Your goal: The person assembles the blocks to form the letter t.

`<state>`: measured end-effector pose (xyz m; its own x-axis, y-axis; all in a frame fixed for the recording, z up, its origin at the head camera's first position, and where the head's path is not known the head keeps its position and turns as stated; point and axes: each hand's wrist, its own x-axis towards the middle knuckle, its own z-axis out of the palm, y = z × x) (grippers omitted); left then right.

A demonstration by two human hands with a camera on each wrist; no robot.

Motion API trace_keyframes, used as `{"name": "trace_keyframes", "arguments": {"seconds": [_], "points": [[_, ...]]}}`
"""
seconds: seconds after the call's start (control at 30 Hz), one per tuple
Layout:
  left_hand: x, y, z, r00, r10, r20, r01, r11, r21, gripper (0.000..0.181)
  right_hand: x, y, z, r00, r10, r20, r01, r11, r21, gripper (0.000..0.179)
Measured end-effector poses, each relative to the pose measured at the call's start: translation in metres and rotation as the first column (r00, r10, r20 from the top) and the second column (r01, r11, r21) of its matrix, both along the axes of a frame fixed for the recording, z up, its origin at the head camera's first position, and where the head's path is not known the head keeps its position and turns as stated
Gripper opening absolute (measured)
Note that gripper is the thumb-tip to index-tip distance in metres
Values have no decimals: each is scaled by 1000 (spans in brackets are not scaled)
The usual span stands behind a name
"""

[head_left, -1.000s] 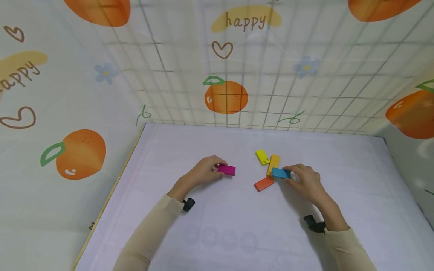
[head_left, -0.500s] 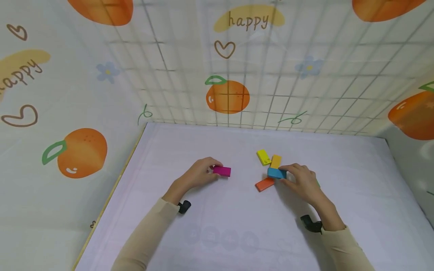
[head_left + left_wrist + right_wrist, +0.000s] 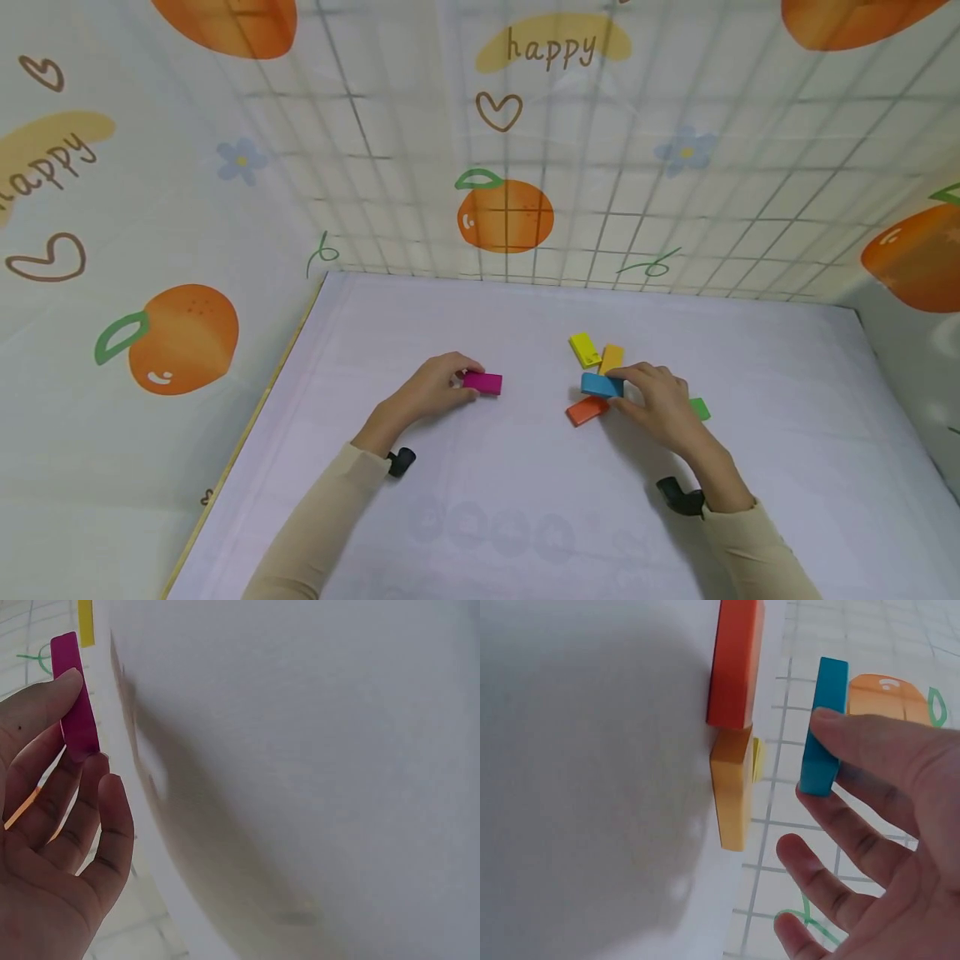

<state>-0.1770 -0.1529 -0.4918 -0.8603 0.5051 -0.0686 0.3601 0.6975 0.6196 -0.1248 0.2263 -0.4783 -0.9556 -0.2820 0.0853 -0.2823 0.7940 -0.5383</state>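
Note:
My left hand [image 3: 435, 387] pinches a magenta rectangular block [image 3: 482, 383] between thumb and fingers, held above the white table. The left wrist view shows the thumb across the face of this magenta block [image 3: 84, 731]. On the right, my right hand [image 3: 658, 404] pinches a blue block [image 3: 598, 384] by its right end. Seen from the right wrist, the blue block [image 3: 829, 682] is raised clear of the table. Below and around it lie a red-orange block [image 3: 586, 411] and an amber block [image 3: 612, 357], the latter partly hidden by the blue one.
A yellow block [image 3: 584, 350] lies beside the amber one. Partly behind my right hand sits a green block [image 3: 700, 408]. The white tabletop [image 3: 495, 467] is bordered by a patterned cloth backdrop [image 3: 405, 208] at the back and sides.
Both hands have shifted left with their blocks, the blue one moving across the amber block. A green block has come into view behind my right hand. The loose blocks stay in place.

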Motion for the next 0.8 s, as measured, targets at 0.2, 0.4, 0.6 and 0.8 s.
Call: {"name": "trace_keyframes", "arguments": {"seconds": [0.2,0.4,0.6,0.8], "points": [[0,-3,0,1000,4,0,-4,1000,8,37,-1,-5,1,1000,5,-10,-4,1000,2,41],[-1,-4,-2,1000,1,24,-1,1000,7,36,-1,-9,2,1000,9,1,-9,1000,-10,42],[-1,-5,-7,1000,-3,26,3,1000,-21,36,-1,-11,2,1000,26,-11,-26,1000,-12,43],[-1,-6,-10,999,2,36,-1,999,-33,36,-2,-12,2,999,37,-28,-37,999,-19,43]]}}
